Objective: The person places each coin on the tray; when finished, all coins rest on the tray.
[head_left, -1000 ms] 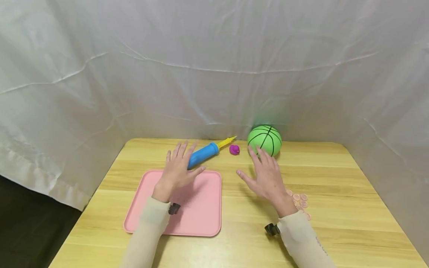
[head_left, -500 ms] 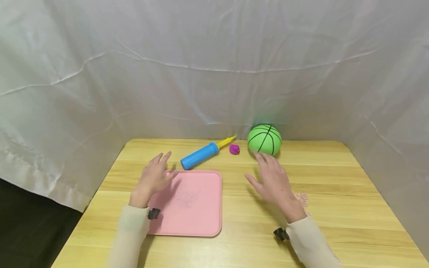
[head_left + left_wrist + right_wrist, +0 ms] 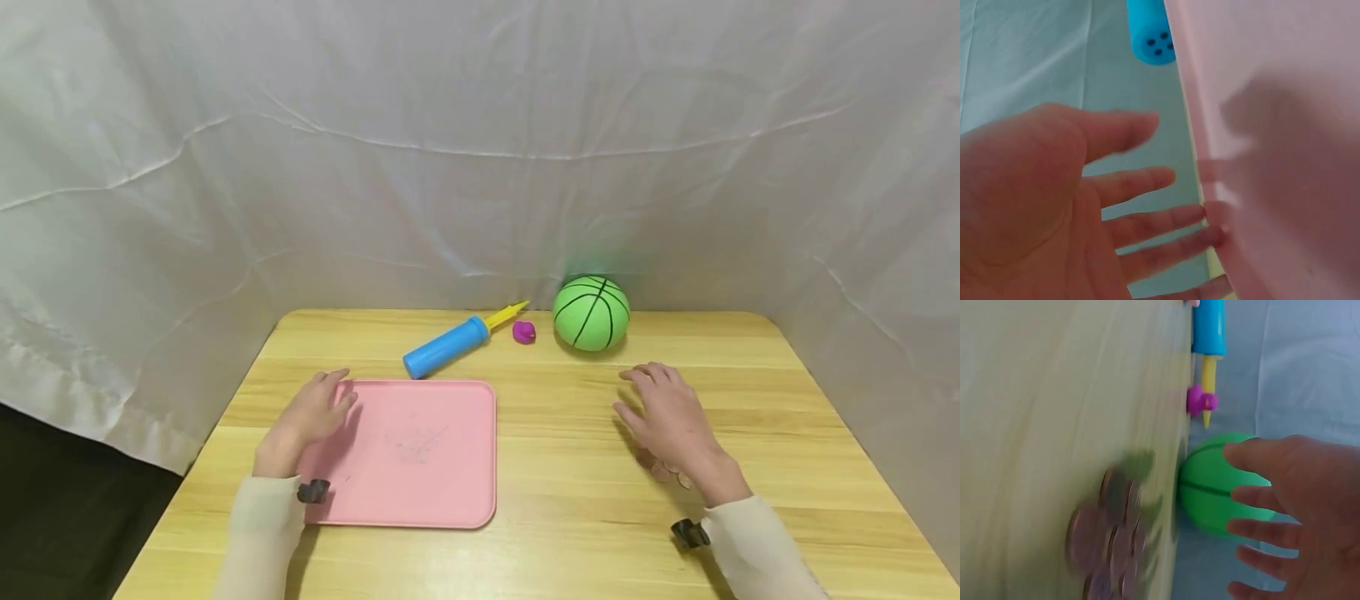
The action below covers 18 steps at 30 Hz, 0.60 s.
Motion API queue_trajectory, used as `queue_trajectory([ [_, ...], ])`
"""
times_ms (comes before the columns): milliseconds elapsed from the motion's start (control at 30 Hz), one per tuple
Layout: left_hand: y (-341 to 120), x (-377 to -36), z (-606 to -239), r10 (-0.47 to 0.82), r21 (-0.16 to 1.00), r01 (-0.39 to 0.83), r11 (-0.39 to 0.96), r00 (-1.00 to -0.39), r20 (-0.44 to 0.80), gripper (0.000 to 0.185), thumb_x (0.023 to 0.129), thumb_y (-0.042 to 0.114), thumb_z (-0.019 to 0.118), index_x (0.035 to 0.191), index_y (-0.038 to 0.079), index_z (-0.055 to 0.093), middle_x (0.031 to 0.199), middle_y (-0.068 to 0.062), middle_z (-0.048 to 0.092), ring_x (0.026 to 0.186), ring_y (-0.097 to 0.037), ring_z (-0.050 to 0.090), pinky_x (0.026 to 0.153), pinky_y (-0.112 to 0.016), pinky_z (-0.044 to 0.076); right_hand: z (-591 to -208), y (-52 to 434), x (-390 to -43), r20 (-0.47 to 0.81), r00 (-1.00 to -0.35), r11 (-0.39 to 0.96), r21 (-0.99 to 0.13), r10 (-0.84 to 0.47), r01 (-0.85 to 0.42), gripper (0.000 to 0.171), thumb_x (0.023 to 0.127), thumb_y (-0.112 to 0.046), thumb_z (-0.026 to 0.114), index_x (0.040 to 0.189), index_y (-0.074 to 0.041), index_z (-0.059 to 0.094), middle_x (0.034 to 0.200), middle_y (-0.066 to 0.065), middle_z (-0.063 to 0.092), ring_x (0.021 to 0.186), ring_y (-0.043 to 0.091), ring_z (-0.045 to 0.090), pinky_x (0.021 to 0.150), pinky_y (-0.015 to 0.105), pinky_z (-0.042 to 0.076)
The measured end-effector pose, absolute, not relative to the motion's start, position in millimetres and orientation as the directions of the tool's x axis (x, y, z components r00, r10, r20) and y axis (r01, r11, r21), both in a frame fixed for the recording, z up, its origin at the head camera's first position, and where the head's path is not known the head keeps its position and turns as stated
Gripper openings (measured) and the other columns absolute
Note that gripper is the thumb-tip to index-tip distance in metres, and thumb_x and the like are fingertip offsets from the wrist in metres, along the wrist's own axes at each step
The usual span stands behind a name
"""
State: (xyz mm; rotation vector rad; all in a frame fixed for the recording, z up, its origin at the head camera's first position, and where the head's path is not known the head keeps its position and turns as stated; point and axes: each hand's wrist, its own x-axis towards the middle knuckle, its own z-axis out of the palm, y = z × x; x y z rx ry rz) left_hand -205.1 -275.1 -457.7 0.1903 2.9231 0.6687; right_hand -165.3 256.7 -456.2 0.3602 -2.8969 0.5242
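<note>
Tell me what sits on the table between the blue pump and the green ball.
A small magenta toy lies between the blue pump and the green ball, by the pump's yellow nozzle; the head view shows it best.

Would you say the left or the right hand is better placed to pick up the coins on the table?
Probably the right hand: it hovers open directly over the coins near the table's right side, while the left hand rests at the pink tray, across the table.
</note>
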Motion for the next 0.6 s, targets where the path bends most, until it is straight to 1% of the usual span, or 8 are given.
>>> queue_trajectory([
  [100, -280, -204, -462, 0.144, 0.433, 0.102, 0.895, -0.988, -0.064, 0.055, 0.113, 0.019, 0.051, 0.159, -0.011, 0.045, 0.151, -0.042, 0.049, 0.141, -0.062, 0.049, 0.121, -0.078, 0.045, -459, 267, -162, 0.182, -0.964, 0.896, -0.369, -0.191, -0.248, 0.045, 0.104, -0.02, 0.074, 0.144, -0.001, 0.065, 0.143, 0.027, 0.065, 0.136, 0.052, 0.053, 0.111, 0.075, 0.05],
  [167, -282, -204, -464, 0.14, 0.432, 0.108, 0.896, -0.989, -0.043, 0.053, 0.113, 0.018, 0.05, 0.157, -0.011, 0.047, 0.148, -0.041, 0.05, 0.138, -0.061, 0.051, 0.119, -0.077, 0.047, -460, 272, -159, 0.158, -0.971, 0.884, -0.406, -0.18, -0.231, 0.043, 0.104, -0.017, 0.073, 0.144, -0.002, 0.065, 0.142, 0.026, 0.066, 0.133, 0.05, 0.055, 0.108, 0.072, 0.052],
  [267, -285, -204, -464, 0.115, 0.424, 0.09, 0.901, -0.993, -0.033, 0.052, 0.115, 0.02, 0.047, 0.157, -0.01, 0.048, 0.146, -0.04, 0.049, 0.136, -0.059, 0.049, 0.114, -0.077, 0.05, -464, 279, -156, 0.125, -0.977, 0.868, -0.449, -0.172, -0.21, 0.042, 0.102, -0.012, 0.072, 0.143, -0.002, 0.067, 0.141, 0.025, 0.068, 0.13, 0.049, 0.057, 0.107, 0.071, 0.054],
  [367, -288, -204, -462, 0.08, 0.412, 0.051, 0.91, -0.995, -0.053, 0.052, 0.116, 0.022, 0.042, 0.157, -0.01, 0.047, 0.143, -0.041, 0.049, 0.133, -0.059, 0.049, 0.111, -0.077, 0.051, -468, 286, -153, 0.107, -0.98, 0.871, -0.45, -0.168, -0.199, 0.039, 0.101, -0.008, 0.072, 0.139, -0.001, 0.069, 0.139, 0.025, 0.069, 0.131, 0.049, 0.057, 0.111, 0.073, 0.052],
  [500, -294, -204, -461, 0.079, 0.418, 0.03, 0.908, -0.992, -0.101, 0.052, 0.118, 0.021, 0.036, 0.154, -0.014, 0.047, 0.146, -0.046, 0.05, 0.138, -0.065, 0.049, 0.118, -0.078, 0.047, -472, 296, -150, 0.091, -0.982, 0.888, -0.42, -0.166, -0.189, 0.036, 0.1, -0.011, 0.074, 0.135, 0.001, 0.072, 0.133, 0.026, 0.071, 0.127, 0.051, 0.06, 0.109, 0.074, 0.053],
  [600, -299, -204, -461, 0.093, 0.436, 0.034, 0.899, -0.989, -0.113, 0.05, 0.118, 0.019, 0.038, 0.152, -0.015, 0.049, 0.144, -0.045, 0.057, 0.138, -0.064, 0.053, 0.118, -0.076, 0.048, -475, 301, -150, 0.085, -0.982, 0.891, -0.413, -0.166, -0.186, 0.035, 0.101, -0.016, 0.075, 0.133, 0.001, 0.074, 0.13, 0.025, 0.072, 0.124, 0.052, 0.063, 0.107, 0.073, 0.055],
])
